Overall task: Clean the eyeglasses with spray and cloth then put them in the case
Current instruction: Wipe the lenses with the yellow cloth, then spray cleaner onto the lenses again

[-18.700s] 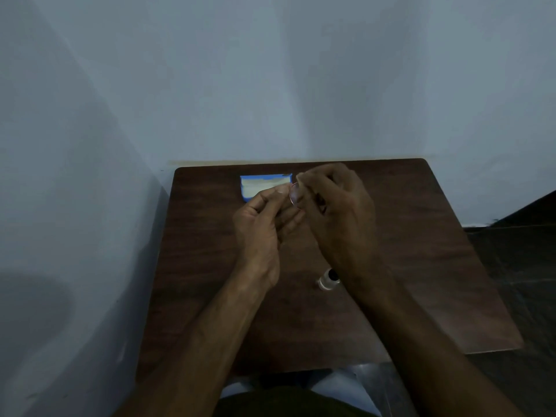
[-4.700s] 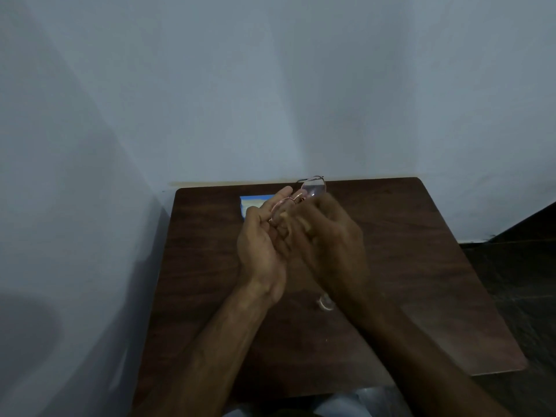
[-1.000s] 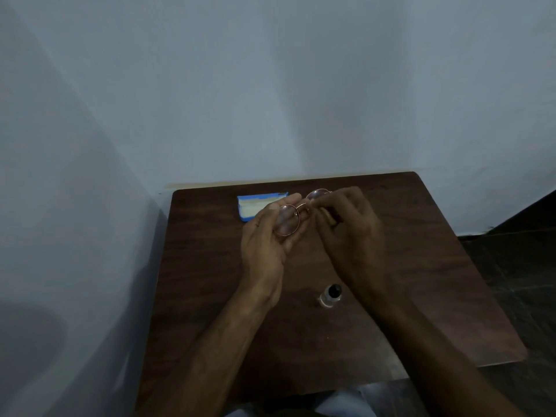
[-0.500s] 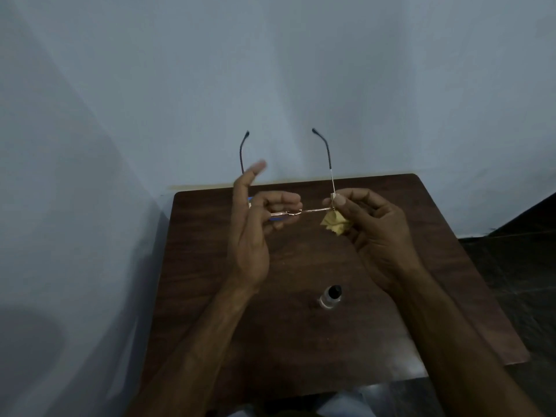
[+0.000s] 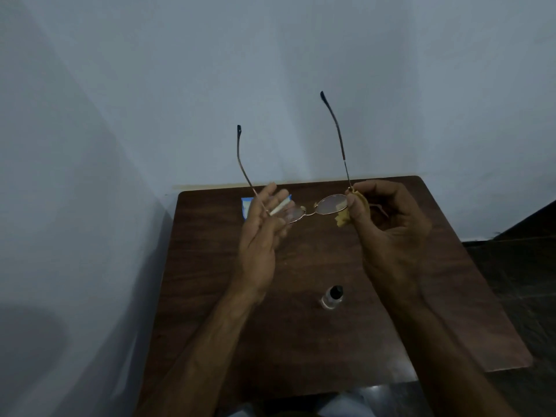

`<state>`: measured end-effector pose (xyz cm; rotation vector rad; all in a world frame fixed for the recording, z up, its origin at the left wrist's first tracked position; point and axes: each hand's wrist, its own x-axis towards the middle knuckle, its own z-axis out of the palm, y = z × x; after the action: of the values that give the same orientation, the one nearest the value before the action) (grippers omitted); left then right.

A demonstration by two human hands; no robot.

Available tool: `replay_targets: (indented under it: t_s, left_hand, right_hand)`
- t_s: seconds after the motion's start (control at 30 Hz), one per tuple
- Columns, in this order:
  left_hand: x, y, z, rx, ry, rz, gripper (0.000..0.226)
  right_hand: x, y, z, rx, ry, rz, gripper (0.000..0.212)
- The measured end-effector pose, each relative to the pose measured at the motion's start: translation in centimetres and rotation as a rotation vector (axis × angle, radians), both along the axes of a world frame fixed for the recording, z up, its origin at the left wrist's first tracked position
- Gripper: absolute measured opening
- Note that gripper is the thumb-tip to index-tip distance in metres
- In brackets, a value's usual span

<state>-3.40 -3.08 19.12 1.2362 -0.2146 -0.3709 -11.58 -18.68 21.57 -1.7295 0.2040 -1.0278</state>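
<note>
Table [image 5: 301,350] of dark wood is set into a wall corner. Above its far half the left hand [image 5: 259,236] and right hand [image 5: 391,233] are raised apart. The eyeglasses [image 5: 331,204] are held between them, clear of the wood, with the temples unfolded and pointing up and away. The left lens end is pinched in the left hand's loosely extended fingers. The right hinge is pinched by the right thumb and forefinger, the other fingers being curled. The blue-and-white case [image 5: 246,206] is left by the far edge toward the left corner, partly hidden behind the left hand; whether it is open cannot be told. The spray bottle [image 5: 332,297] is stood upright near the middle. The yellow cloth [image 5: 343,220] is bunched under the right thumb against the frame.

Wiping is judged finished or nearly so, and an inspection seems likely; folding and casing are left. Compared with half a second ago, the frame, then seen edge-on, is tilted so both lenses are shown. Bottle and case are unmoved.
</note>
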Motion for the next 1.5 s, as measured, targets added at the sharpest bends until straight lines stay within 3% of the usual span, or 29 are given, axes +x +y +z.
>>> replay_targets:
  t_s: [0.23, 0.67, 0.97, 1.13, 1.5]
  left_hand:
    - [-0.9, -0.3, 0.2, -0.142, 0.315, 0.046, 0.029]
    - [-1.4, -0.8, -1.2, -0.150, 0.280, 0.195, 0.029]
    - [-2.9, -0.3, -3.9, -0.075, 0.277, 0.235, 0.037]
    - [-3.7, 0.1, -5.5, -0.009, 0.320, 0.240, 0.038]
    - [-4.4, 0.2, -7.1, 0.030, 0.365, 0.236, 0.038]
  right_hand:
    - [-0.6, -0.8, -0.9, -0.083, 0.023, -0.054, 0.019]
    - [-1.5, -3.7, -5.4, 0.091, 0.100, -0.006, 0.016]
    - [-3.3, -8.6, -21.6, 0.378, 0.686, -0.162, 0.007]
    - [-3.9, -9.6, -26.8, 0.296, 0.909, -0.137, 0.030]
    - [-3.2, -10.5, -28.9, 0.029, 1.097, -0.190, 0.006]
